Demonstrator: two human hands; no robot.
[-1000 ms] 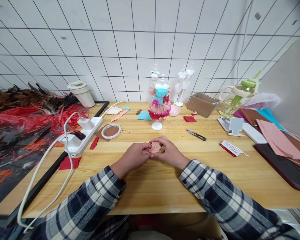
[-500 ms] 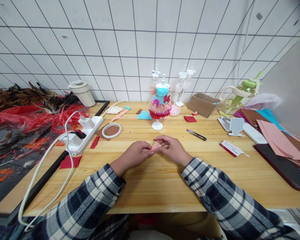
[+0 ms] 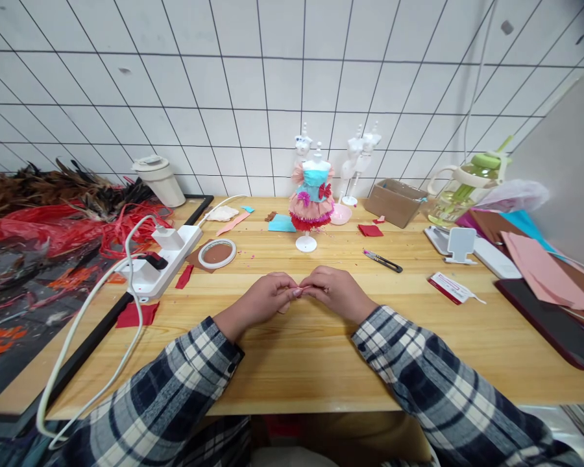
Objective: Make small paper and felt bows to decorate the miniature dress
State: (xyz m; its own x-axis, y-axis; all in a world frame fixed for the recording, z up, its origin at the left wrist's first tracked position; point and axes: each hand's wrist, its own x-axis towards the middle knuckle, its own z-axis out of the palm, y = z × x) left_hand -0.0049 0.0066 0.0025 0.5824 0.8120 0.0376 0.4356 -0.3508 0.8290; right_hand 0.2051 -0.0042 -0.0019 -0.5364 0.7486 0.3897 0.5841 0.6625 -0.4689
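Above the front middle of the table, my left hand and my right hand meet at the fingertips. Both are closed in a pinch on a small piece of pink crepe paper. Most of the paper is hidden by my fingers; a bit of it shows below the left fingertips. Behind my hands stands a small white dress form on a round base. It wears a paper dress with a blue bodice, a pink ruffled skirt, a red hem and a red bow.
A power strip with white cables and a tape roll lie left. On the right are a utility knife, a label card, a phone stand and pink paper sheets. A cardboard box stands behind.
The pink paper, fanned out between my fingers before, is now squeezed small and mostly covered. My right fingers have lowered and closed in a pinch against the left fingertips.
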